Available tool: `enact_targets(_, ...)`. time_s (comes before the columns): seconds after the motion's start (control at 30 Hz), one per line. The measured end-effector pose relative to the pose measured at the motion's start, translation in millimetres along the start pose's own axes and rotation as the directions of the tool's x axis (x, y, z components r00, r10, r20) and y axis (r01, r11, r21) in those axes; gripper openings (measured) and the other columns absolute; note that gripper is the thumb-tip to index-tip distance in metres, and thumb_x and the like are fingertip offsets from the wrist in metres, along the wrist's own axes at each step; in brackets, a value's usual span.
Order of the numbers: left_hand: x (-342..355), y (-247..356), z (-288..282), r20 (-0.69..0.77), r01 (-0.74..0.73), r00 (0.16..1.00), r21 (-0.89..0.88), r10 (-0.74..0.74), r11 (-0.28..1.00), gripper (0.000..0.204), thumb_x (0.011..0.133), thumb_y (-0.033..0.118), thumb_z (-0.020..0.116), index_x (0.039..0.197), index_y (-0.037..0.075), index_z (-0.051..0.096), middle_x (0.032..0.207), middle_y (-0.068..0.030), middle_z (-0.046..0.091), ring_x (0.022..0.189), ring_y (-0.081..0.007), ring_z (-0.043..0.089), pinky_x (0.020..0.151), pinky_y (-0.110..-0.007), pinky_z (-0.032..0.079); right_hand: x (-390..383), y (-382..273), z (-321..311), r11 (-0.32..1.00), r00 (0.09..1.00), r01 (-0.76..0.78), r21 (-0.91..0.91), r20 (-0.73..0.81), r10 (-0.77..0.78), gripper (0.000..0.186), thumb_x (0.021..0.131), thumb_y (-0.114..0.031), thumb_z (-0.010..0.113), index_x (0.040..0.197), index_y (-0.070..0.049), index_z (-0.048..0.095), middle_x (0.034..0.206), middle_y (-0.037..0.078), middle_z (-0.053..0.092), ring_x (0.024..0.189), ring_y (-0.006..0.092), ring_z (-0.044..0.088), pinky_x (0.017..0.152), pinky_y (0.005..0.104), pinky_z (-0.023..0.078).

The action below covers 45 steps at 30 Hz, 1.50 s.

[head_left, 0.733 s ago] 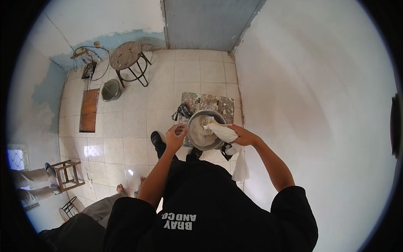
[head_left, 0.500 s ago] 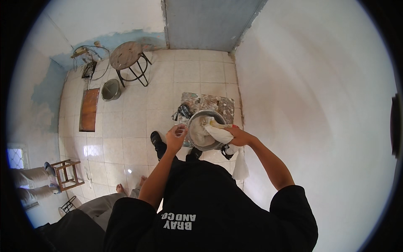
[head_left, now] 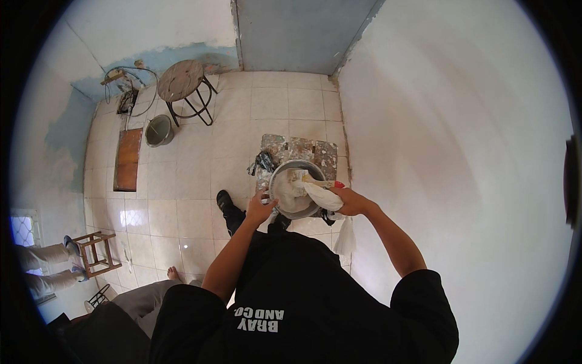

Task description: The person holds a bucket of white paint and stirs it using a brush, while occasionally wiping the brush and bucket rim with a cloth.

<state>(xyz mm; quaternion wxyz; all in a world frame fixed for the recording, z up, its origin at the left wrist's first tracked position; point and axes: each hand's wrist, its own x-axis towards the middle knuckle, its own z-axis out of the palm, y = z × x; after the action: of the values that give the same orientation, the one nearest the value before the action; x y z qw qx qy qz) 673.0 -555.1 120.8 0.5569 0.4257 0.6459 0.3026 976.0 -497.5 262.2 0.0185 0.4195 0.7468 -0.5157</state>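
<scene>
A grey bucket [head_left: 292,204] with pale powdery or pasty contents stands on a paint-spattered board [head_left: 322,151]. My left hand [head_left: 262,207] is at the bucket's left side, fingers curled against its rim. My right hand [head_left: 351,203] grips a white cloth or bag [head_left: 321,197] that reaches into the bucket. A red-tipped tool handle [head_left: 337,184] lies along it, and a light yellowish piece [head_left: 297,176] shows inside. Crumpled black plastic [head_left: 265,161] lies at the board's upper left, and a white hanging bag [head_left: 344,239] is below my right hand.
A round stool [head_left: 182,79] and a smaller bucket [head_left: 159,136] stand upper left, near a brown panel [head_left: 128,159] and cables. A wooden stool [head_left: 97,264] is lower left, with other people's legs [head_left: 48,255] and a bare foot [head_left: 174,273]. A white wall borders the right.
My left hand has moved down and right onto the bucket's rim. My right hand has shifted slightly down and right with the white cloth or bag.
</scene>
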Motion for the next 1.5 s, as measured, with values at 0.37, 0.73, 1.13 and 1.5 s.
enact_targets(0.37,-6.2,19.6,10.8,0.206,0.338,0.937,-0.317,-0.284,0.886,0.08,0.083,0.003,0.062,0.147,0.025,0.019,0.118,-0.0217,0.055,0.094,-0.0273,0.062,0.072,-0.042,0.058,-1.3,23.1,15.3,0.999,0.998,0.041,-0.024,-0.05,-0.042,0.041,0.074,-0.012,0.067,0.111,-0.006,0.051,0.104,0.016,0.062,0.1,0.0329,0.059,0.086,0.0388,0.045)
enact_targets(0.73,-3.9,17.4,16.6,0.154,0.2,0.976,-0.342,-0.155,0.918,0.056,0.081,-0.005,0.051,0.134,0.006,0.037,0.112,-0.0211,0.058,0.091,-0.0307,0.065,0.068,-0.041,0.061,-7.1,21.1,11.4,0.999,0.995,0.043,-0.01,-0.092,-0.044,0.048,0.075,-0.013,0.068,0.12,-0.007,0.051,0.108,0.017,0.062,0.104,0.033,0.058,0.089,0.0386,0.045)
enact_targets(1.13,-22.1,48.3,7.3,0.077,0.197,0.98,-0.426,-0.182,0.883,0.043,0.085,-0.001,0.053,0.126,0.002,0.041,0.106,-0.0213,0.06,0.084,-0.0318,0.067,0.063,-0.04,0.062,-16.7,7.0,14.6,0.996,0.983,0.092,0.01,-0.161,-0.089,0.035,0.075,-0.012,0.069,0.105,-0.005,0.053,0.097,0.018,0.063,0.093,0.0351,0.06,0.079,0.0401,0.046)
enact_targets(1.5,-22.9,77.9,-10.9,-0.057,0.039,0.996,-0.385,-0.065,0.922,0.037,0.083,-0.001,0.051,0.12,-0.002,0.047,0.099,-0.0205,0.062,0.078,-0.0294,0.068,0.063,-0.037,0.062,-9.3,-7.3,6.0,0.99,0.968,0.141,-0.024,-0.205,-0.142,0.038,0.074,-0.009,0.068,0.11,-0.005,0.054,0.098,0.017,0.064,0.093,0.0347,0.061,0.08,0.0382,0.046)
